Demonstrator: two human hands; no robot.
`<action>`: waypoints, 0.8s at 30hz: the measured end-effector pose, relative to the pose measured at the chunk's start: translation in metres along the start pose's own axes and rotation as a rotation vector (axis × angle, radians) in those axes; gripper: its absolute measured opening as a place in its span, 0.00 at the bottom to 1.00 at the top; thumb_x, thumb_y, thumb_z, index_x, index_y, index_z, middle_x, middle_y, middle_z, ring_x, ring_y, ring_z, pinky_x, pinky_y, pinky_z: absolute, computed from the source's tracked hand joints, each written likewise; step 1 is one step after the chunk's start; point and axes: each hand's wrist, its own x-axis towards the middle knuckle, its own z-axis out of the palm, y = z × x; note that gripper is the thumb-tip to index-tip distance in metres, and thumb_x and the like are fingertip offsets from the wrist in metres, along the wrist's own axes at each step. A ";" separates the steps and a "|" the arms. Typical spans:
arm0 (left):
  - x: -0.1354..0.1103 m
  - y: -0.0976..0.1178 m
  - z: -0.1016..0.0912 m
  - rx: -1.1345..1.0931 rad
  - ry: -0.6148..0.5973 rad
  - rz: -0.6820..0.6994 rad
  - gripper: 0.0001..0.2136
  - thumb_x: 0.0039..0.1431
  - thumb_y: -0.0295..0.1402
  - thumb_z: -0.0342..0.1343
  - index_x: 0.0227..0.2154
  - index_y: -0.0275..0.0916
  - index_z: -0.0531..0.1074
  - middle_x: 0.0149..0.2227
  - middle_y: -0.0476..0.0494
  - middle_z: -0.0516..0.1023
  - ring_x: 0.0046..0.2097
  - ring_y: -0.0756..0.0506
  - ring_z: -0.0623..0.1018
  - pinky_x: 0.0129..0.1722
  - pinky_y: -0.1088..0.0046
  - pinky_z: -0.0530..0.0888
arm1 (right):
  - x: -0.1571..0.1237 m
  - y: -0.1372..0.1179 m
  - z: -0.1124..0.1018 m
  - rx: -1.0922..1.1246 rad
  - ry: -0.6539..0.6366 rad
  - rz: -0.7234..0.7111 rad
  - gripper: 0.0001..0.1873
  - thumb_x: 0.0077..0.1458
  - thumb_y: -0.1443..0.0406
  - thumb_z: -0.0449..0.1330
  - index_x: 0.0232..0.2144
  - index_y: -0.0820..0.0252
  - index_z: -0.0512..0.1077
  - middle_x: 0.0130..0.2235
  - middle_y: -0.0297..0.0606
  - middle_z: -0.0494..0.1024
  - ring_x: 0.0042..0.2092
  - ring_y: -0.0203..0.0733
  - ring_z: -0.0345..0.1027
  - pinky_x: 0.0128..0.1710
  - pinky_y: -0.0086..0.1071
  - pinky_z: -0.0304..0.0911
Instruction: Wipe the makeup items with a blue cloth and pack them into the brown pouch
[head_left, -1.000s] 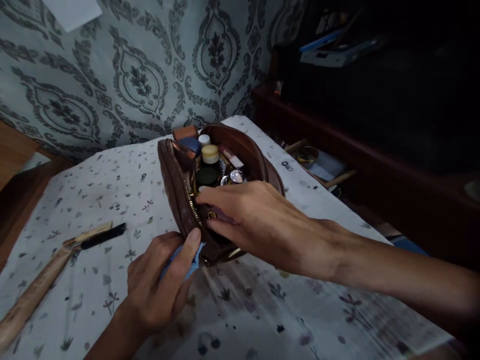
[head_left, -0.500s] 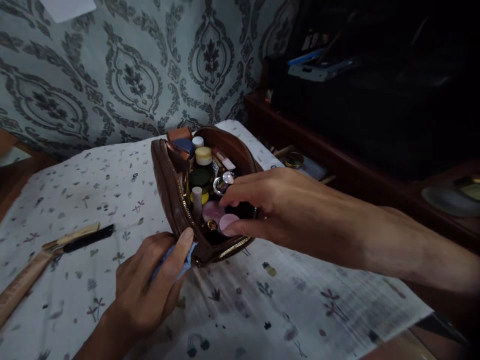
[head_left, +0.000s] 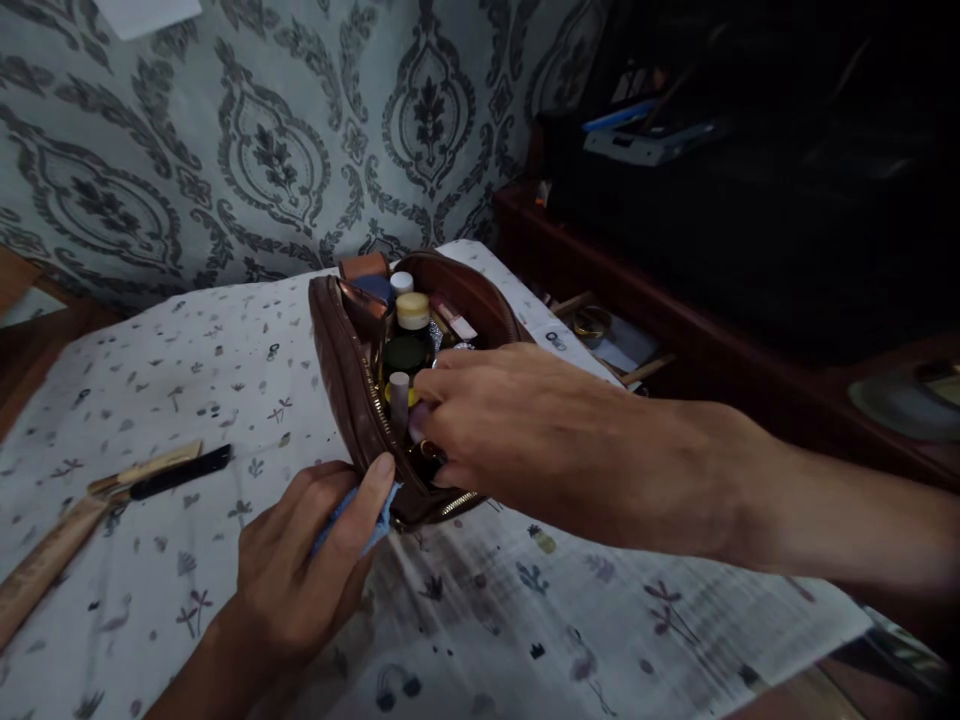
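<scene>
A brown zip pouch (head_left: 335, 350) stands unzipped on the patterned cloth, packed with cosmetics. In it I see a jar with a yellow lid (head_left: 412, 310), a white cap (head_left: 401, 283), a dark round lid (head_left: 403, 354) and an upright pale tube (head_left: 399, 400). My left hand (head_left: 300, 560) is closed around a crumpled blue cloth (head_left: 379, 520), its thumb against the pouch's near corner. My right hand (head_left: 495, 420) reaches into the pouch from the right with fingers curled, beside the pale tube. Its fingertips are partly hidden, so what they grip cannot be made out.
Brushes, one with a black handle (head_left: 180, 472), lie on the white printed cloth (head_left: 247, 400) at left. Behind is a patterned wall covering (head_left: 277, 160). To the right runs a dark red wooden ledge (head_left: 675, 310), with an open compartment holding small items (head_left: 592, 325).
My right hand has moved left and deeper into the pouch, its fingers curling in and covering the pink lids and the silvery item. My left hand stays on the blue cloth.
</scene>
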 end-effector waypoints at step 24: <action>0.003 0.003 -0.001 0.012 0.013 -0.024 0.21 0.65 0.25 0.49 0.60 0.27 0.64 0.35 0.39 0.74 0.41 0.43 0.76 0.35 0.71 0.74 | 0.025 0.008 0.025 0.079 0.081 0.120 0.12 0.57 0.75 0.56 0.22 0.62 0.71 0.28 0.39 0.74 0.32 0.39 0.67 0.32 0.32 0.58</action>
